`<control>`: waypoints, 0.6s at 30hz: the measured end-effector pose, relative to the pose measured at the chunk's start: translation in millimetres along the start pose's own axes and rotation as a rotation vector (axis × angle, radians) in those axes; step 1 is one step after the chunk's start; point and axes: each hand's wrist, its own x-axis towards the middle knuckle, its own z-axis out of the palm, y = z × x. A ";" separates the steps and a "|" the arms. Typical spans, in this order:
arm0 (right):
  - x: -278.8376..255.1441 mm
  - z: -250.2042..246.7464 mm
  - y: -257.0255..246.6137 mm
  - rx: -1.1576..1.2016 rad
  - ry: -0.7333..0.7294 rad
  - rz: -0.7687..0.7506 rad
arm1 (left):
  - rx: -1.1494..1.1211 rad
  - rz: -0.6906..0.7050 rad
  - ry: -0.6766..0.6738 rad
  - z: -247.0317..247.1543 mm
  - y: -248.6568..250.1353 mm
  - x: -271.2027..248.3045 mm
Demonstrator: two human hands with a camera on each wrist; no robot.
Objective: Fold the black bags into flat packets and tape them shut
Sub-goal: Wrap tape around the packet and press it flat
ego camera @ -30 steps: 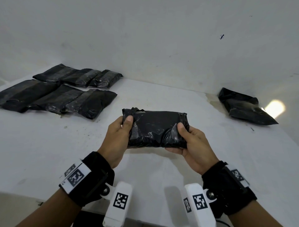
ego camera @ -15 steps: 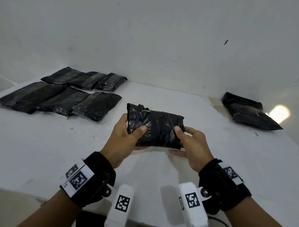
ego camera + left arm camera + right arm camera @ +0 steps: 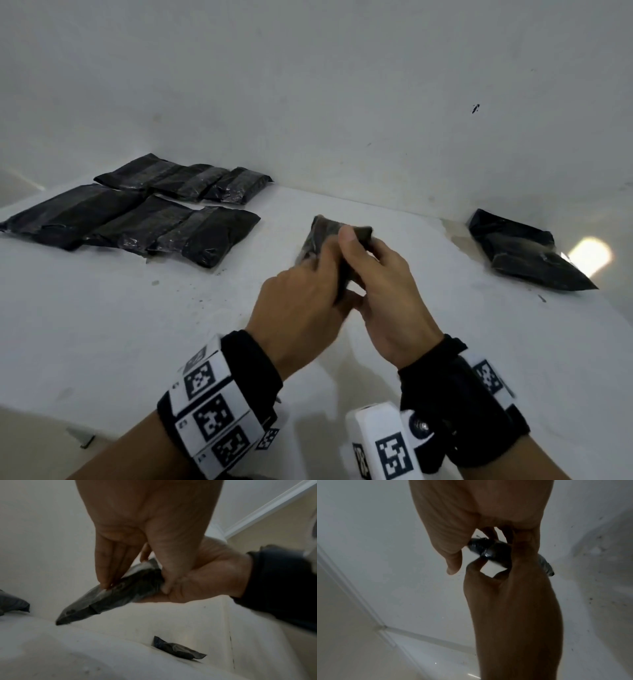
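White table (image 3: 102, 325) — dark specks scattered on it — meets a white wall (image 3: 308, 85) with one black mark (image 3: 475, 108). A bright light spot (image 3: 591, 255) at right.

Bare packing room, white table (image 3: 102, 325), stacked black packets (image 3: 144, 219)

Both hands (image 3: 342, 294) meet mid-table (image 3: 102, 325) around a packet (image 3: 317, 236), blocking the centre. At ten o'clock, a cluster of packets (image 3: 144, 212) fills the far-left corner up to the wall (image 3: 342, 102). At two o'clock lies a lone bag (image 3: 517, 253). Bare tabletop lies open at eight and four o'clock, and between cluster and hands.
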 end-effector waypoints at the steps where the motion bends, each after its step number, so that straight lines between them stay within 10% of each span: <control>1: 0.3 -1.5 1.0 0.005 0.026 -0.013 | 0.029 0.045 -0.062 -1.8 1.4 -0.7; 7: 3.6 -30.0 5.9 0.139 0.112 0.008 | -0.378 -0.004 -0.336 -21.2 -5.0 -0.2; 14: 1.3 -58.3 6.8 0.535 0.146 0.202 | -0.410 -0.422 0.215 -33.0 -37.2 10.4; 18: 1.3 -63.3 8.1 0.587 0.157 0.253 | -1.044 -0.738 -0.185 -38.5 -37.8 14.3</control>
